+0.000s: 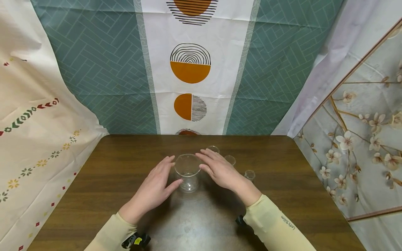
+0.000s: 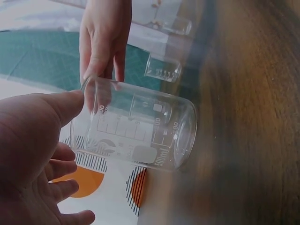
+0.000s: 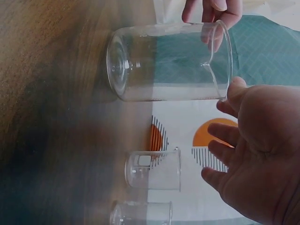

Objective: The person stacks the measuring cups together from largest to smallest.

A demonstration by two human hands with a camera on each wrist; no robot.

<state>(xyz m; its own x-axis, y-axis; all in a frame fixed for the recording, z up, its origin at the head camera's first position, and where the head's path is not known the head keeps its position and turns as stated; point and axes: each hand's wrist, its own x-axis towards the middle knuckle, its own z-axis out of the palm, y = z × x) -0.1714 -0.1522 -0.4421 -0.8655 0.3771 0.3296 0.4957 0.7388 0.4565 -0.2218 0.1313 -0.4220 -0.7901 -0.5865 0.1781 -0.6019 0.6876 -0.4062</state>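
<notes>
A clear glass beaker (image 1: 187, 179), marked 500 ml in the left wrist view, stands upright on the brown table between both hands. My left hand (image 1: 156, 186) is at its left side, fingers extended and thumb close to the rim. On the other side my right hand (image 1: 221, 170) has its fingers stretched out by the rim. In the right wrist view the right thumb (image 3: 236, 91) is at the rim while the other fingers are spread apart from the glass. Whether either hand actually touches the rim is hard to tell.
Three smaller glass beakers stand right of the big one: one at the back (image 1: 213, 149) partly behind the right hand, a middle one (image 1: 230, 160), and the smallest (image 1: 250, 175) near the right wrist. A patterned cloth (image 1: 194, 73) hangs behind the table (image 1: 103, 195).
</notes>
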